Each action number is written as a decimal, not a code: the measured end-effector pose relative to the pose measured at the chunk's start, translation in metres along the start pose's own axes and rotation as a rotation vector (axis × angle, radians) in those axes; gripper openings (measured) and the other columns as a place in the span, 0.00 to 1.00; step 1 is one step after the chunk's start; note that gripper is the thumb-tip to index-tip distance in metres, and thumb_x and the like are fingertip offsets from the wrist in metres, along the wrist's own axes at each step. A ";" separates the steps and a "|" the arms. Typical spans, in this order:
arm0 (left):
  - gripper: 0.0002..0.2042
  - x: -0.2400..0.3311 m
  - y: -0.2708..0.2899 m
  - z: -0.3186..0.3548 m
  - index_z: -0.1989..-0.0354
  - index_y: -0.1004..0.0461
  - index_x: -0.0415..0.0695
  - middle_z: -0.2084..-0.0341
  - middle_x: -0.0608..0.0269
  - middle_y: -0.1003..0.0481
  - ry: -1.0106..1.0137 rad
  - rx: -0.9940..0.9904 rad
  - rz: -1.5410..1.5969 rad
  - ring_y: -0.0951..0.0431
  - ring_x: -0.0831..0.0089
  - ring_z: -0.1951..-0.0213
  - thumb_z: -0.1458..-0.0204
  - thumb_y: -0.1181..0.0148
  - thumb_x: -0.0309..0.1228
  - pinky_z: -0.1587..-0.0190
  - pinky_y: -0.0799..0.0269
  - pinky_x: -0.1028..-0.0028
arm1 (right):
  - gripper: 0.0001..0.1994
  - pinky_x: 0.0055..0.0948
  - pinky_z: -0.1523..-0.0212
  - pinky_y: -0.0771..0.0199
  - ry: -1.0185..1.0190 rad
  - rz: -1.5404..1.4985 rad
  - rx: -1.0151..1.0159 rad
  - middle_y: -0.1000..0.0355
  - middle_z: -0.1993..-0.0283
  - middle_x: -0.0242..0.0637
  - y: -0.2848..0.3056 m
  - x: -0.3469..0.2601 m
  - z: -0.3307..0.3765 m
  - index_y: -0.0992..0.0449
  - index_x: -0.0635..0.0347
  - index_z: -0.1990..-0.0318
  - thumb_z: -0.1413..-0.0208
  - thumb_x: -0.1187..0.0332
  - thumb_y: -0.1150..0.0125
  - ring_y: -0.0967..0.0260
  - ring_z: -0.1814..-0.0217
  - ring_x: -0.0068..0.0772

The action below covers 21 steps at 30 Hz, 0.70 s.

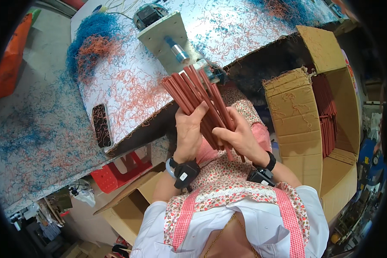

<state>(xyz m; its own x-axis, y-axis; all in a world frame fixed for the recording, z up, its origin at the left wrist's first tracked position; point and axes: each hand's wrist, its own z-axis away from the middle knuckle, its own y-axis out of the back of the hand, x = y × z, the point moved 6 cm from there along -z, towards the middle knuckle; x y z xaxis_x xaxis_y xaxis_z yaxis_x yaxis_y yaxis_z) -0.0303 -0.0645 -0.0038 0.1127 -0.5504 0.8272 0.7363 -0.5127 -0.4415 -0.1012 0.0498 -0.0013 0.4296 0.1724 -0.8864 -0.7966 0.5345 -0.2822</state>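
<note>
A loose bundle of thin reddish-brown rods (182,92) is held in front of my body, tilted with its far ends toward the table. My left hand (189,131) wraps the bundle from the left, thumb across the top. From the right, my right hand (238,137) grips the same rods lower down, its thumb lying over them. A few rod ends stick out unevenly at both ends. Just beyond the bundle stands a small motor-driven machine (163,36) with a pale plate and a metal spindle (178,52).
Orange and blue shavings litter the white table (129,73), heaped into a tangled pile (94,43) at left. A dark phone (101,124) lies near the table's edge. An open cardboard box (346,90) at right holds more rods (327,124). Below left are a red plastic basket (109,177) and another carton (124,210).
</note>
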 end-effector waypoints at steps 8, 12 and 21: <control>0.17 -0.043 0.009 0.035 0.47 0.34 0.37 0.58 0.61 0.27 0.215 -0.071 0.144 0.24 0.73 0.57 0.44 0.43 0.25 0.54 0.25 0.74 | 0.13 0.19 0.77 0.36 0.065 0.020 0.054 0.33 0.74 0.26 0.012 0.005 -0.019 0.29 0.65 0.51 0.42 0.70 0.43 0.39 0.77 0.14; 0.17 -0.048 0.012 0.043 0.47 0.33 0.37 0.57 0.60 0.26 0.262 -0.048 0.175 0.23 0.72 0.57 0.45 0.42 0.24 0.54 0.24 0.73 | 0.14 0.19 0.75 0.35 0.100 0.074 0.061 0.31 0.72 0.27 0.012 -0.007 -0.012 0.29 0.66 0.51 0.43 0.70 0.43 0.37 0.74 0.14; 0.14 -0.022 0.018 0.027 0.54 0.30 0.38 0.66 0.58 0.23 0.143 0.014 0.113 0.22 0.72 0.65 0.50 0.39 0.23 0.62 0.23 0.72 | 0.10 0.18 0.77 0.40 0.100 0.136 0.051 0.32 0.75 0.24 0.014 -0.009 -0.022 0.27 0.63 0.56 0.44 0.69 0.44 0.41 0.77 0.12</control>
<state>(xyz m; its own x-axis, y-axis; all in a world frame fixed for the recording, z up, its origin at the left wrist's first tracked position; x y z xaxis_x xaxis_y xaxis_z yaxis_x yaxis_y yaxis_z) -0.0020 -0.0438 -0.0202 0.1003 -0.6926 0.7144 0.7337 -0.4334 -0.5232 -0.1257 0.0379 -0.0050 0.2729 0.1646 -0.9479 -0.8211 0.5533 -0.1403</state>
